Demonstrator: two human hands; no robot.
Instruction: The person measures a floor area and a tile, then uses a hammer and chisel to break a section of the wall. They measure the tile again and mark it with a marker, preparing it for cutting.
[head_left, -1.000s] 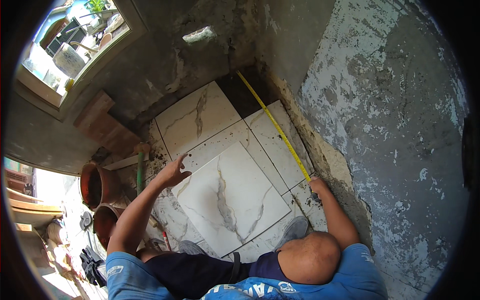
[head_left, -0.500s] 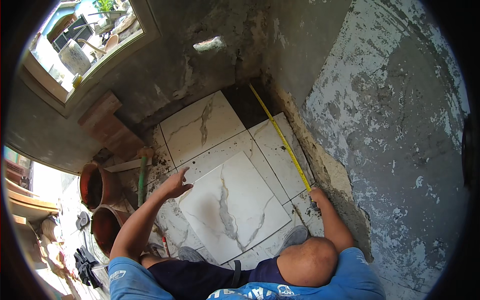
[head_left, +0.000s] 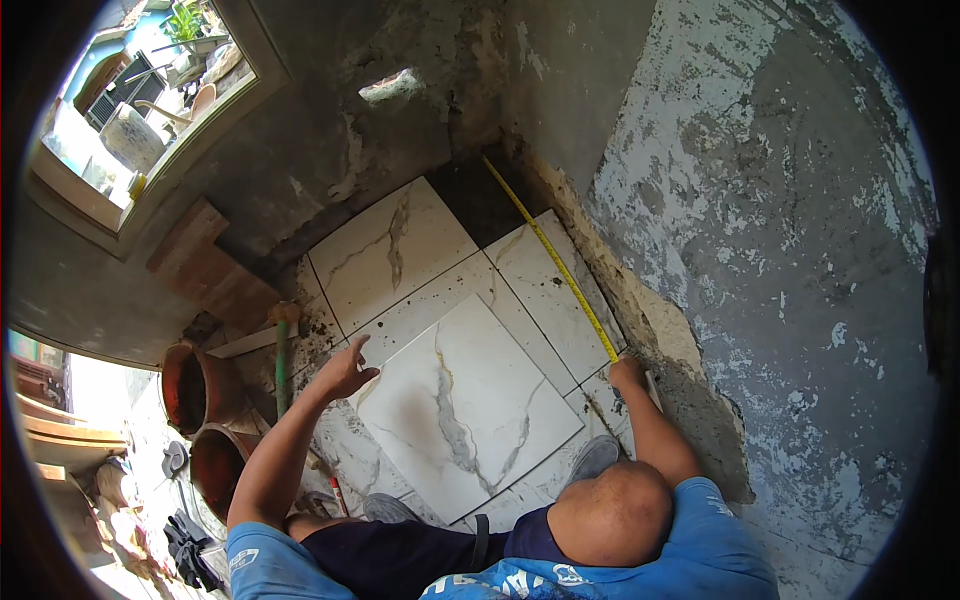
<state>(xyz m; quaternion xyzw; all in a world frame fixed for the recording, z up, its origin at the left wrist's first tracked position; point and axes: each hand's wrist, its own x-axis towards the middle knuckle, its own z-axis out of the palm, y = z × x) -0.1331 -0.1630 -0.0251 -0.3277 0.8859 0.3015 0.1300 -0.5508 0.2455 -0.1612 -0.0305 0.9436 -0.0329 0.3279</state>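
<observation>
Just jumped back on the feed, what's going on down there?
A person is crouched over a tiled floor. The right hand grips a yellow tape measure, its strip pulled out over a tile beside the wall and into the dark untiled patch in the corner. The left hand is open and empty beside a large loose tile lying over other tiles; whether it touches that tile is unclear. Two buckets stand off to the left.
</observation>
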